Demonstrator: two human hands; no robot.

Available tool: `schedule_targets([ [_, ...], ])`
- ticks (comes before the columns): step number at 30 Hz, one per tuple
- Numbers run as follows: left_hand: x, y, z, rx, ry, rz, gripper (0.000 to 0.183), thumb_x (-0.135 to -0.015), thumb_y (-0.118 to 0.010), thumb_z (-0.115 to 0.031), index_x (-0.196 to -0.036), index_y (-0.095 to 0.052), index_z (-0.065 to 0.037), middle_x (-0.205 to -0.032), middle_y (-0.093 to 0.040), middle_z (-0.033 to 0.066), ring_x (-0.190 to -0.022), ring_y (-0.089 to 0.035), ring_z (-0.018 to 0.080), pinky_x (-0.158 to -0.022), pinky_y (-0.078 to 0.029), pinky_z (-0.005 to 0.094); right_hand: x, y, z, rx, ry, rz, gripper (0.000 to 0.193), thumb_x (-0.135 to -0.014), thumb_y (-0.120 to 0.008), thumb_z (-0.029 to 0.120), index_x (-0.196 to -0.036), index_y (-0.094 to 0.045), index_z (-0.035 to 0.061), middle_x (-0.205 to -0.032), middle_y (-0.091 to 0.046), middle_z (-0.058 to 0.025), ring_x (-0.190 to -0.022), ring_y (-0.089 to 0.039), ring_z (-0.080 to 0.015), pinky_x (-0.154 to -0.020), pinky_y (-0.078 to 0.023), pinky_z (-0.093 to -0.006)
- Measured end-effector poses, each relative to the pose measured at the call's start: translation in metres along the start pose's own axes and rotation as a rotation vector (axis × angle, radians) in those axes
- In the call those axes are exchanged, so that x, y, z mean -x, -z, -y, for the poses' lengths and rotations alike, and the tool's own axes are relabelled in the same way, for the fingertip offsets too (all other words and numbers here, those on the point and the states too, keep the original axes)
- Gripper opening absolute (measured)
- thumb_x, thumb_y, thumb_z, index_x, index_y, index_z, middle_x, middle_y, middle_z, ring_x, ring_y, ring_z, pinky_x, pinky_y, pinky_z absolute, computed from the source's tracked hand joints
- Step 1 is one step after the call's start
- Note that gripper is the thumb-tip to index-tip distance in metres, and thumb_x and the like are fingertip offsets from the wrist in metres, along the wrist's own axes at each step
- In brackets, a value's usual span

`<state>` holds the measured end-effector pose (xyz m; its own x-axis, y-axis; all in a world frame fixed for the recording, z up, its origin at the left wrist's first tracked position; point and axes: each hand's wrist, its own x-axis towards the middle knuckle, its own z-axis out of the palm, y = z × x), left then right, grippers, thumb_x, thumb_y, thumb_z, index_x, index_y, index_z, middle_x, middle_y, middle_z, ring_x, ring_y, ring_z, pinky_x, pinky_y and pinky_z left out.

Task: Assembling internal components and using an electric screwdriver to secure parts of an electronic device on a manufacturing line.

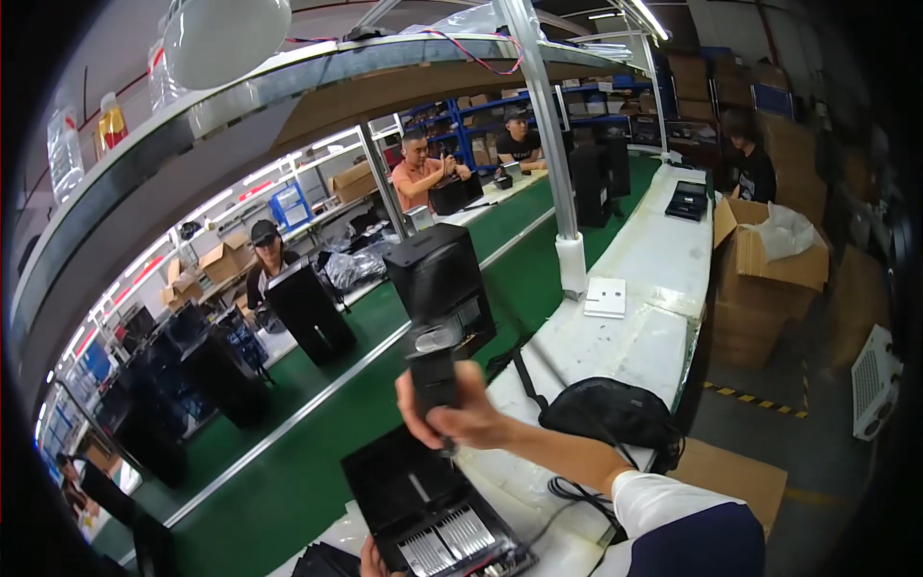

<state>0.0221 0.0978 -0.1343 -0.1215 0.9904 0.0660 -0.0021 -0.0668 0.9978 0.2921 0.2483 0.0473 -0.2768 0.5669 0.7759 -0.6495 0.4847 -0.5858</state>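
My right hand (460, 412) is raised in front of me, fingers wrapped round a black hand-held power tool (435, 373). The tool's upper end is smeared by motion, so its exact kind does not show. Below it lies an opened black computer case (404, 490), tilted, with silvery finned metal parts inside at its near end. At the bottom edge of the picture, part of my left hand (372, 560) grips the left side of that case; the rest of the hand is cut off.
A green conveyor belt (298, 452) runs along my left, carrying several black cases. One upright case (437, 274) stands just beyond my right hand. A black bag (611, 413) and cables lie on the white bench (558, 346). A metal post (543, 125) rises there. People work across the belt.
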Motion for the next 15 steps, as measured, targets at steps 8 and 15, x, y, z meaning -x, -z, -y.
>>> schedule_targets([
  [8, -0.064, 0.008, -0.04, -0.203, 0.027, 0.666, 0.08, -0.072, -0.051, 0.01, -0.149, -0.032, -0.004, -0.147, -0.041, 0.017, -0.138, -0.037, 0.0291, -0.11, -0.035, 0.0393, 0.071, -0.043, 0.098, -0.131, 0.373, -0.006, 0.063, -0.086, -0.062, 0.061, -0.09, -0.042, 0.0018, -0.054, -0.051, -0.0121, -0.037, -0.048, -0.0228, -0.035, -0.044, -0.035],
  [15, -0.026, 0.004, -0.095, -0.696, -0.332, 0.322, 0.033, -0.092, -0.058, -0.01, -0.124, -0.06, -0.002, -0.124, -0.063, 0.0158, -0.112, -0.061, 0.0279, -0.095, -0.046, 0.0344, 0.074, -0.043, 0.088, -0.179, 0.699, 0.121, 0.044, -0.088, -0.071, 0.034, -0.088, -0.043, -0.0005, -0.055, -0.052, -0.0119, -0.035, -0.048, -0.0195, -0.035, -0.047, -0.0321],
])
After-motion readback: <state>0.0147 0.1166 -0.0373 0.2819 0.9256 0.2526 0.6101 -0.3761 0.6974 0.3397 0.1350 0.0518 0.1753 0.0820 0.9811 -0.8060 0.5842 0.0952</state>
